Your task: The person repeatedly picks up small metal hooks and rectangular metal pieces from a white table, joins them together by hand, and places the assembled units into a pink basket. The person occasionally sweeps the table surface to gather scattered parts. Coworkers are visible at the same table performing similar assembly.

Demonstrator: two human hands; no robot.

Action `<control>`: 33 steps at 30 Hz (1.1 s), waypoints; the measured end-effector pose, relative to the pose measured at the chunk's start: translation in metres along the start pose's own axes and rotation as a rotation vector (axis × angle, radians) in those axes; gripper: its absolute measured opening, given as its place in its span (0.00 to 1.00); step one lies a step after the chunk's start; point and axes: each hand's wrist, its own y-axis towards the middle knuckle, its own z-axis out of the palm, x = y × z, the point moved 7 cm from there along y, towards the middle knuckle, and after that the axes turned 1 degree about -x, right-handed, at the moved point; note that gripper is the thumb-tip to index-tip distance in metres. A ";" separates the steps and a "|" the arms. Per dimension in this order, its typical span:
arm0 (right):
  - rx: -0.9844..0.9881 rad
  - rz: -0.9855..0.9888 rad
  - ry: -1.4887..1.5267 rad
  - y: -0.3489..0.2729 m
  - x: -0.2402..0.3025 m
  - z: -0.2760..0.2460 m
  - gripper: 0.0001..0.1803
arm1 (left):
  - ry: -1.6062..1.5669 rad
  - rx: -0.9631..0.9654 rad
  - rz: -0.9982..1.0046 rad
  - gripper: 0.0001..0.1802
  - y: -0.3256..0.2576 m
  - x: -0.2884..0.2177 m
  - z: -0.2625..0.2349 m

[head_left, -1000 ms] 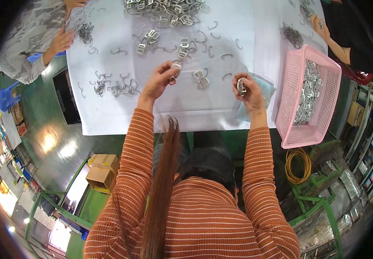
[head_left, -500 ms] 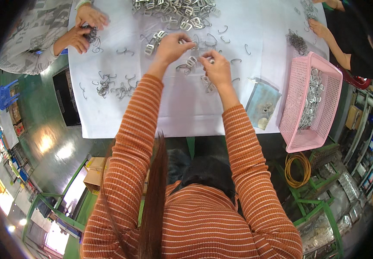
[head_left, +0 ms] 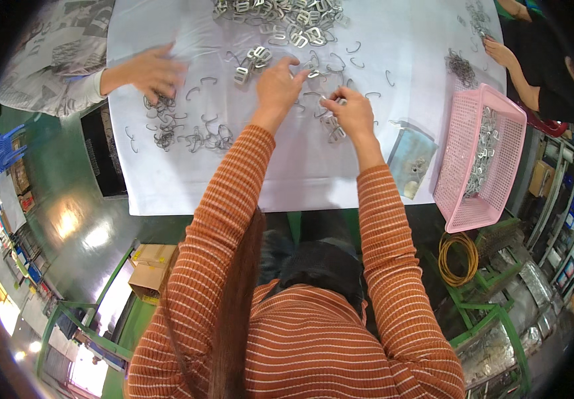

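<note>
My left hand is over the white-covered table, thumb and forefinger apart, beside a silver metal buckle. Nothing shows between its fingers. To the right, my right hand is pinched; a bit of a silver buckle shows among its fingers, mostly hidden. Just below those fingertips lie more buckles. Thin dark wire hooks are scattered beyond both hands. A small cluster of buckles rests past my left hand, and a large buckle pile covers the far middle of the table.
A pink basket holding metal pieces stands at the table's right edge, near a blue pouch. Wire hooks lie at the left. Another person's blurred hand reaches in there; a second person's hand works at the far right.
Both my hands have shifted slightly to the right; my left thumb and forefinger have spread apart. At the left, the other person's hand has swept right, over the wire hooks.
</note>
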 end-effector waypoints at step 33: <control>0.092 -0.206 -0.119 -0.061 -0.035 -0.004 0.11 | -0.640 0.381 -0.402 0.10 -0.043 0.037 -0.027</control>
